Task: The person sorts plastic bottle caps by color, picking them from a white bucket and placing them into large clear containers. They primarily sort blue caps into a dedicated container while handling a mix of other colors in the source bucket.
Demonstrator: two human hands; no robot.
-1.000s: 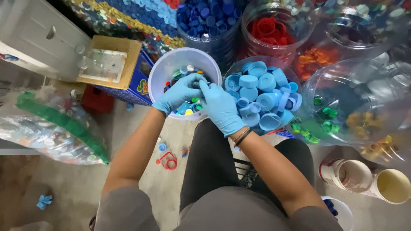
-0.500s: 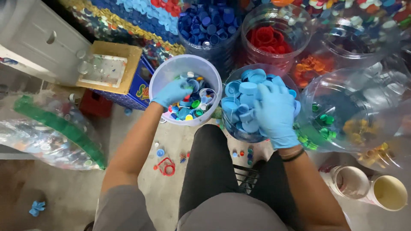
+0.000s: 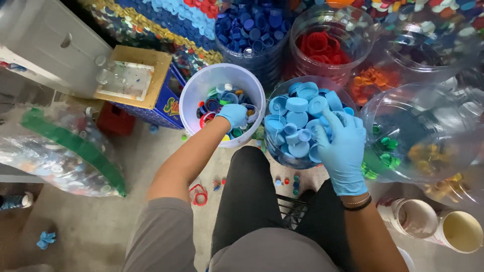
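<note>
Concrete floor (image 3: 101, 226) lies under the seated person, with a few loose caps and a red ring (image 3: 198, 194) scattered on it near the dark trousers. At the near right stand two small pots (image 3: 437, 224), side by side, mouths up.

Further on, the right hand (image 3: 342, 148), in a blue glove, rests on the near rim of the clear jar (image 3: 275, 148) full of light blue caps (image 3: 297, 118). Its fingers point away from the person and curl over the caps; whether it pinches one I cannot tell. These caps are too many to count, and they lie flat, tilted and on edge in all directions.

Left of it, the left hand (image 3: 233, 114), also gloved, is inside the white bucket (image 3: 201, 85), which stands upright, touching the jar. The hand is closed down among the mixed caps (image 3: 214, 103); what it grips is hidden.

Right of the jar, a big clear container (image 3: 428, 126) holds some green caps. Behind, three more jars: dark blue (image 3: 252, 27), red (image 3: 322, 48), orange (image 3: 370, 80). Far left, one cardboard box (image 3: 133, 80) and a plastic bag (image 3: 55, 151).
</note>
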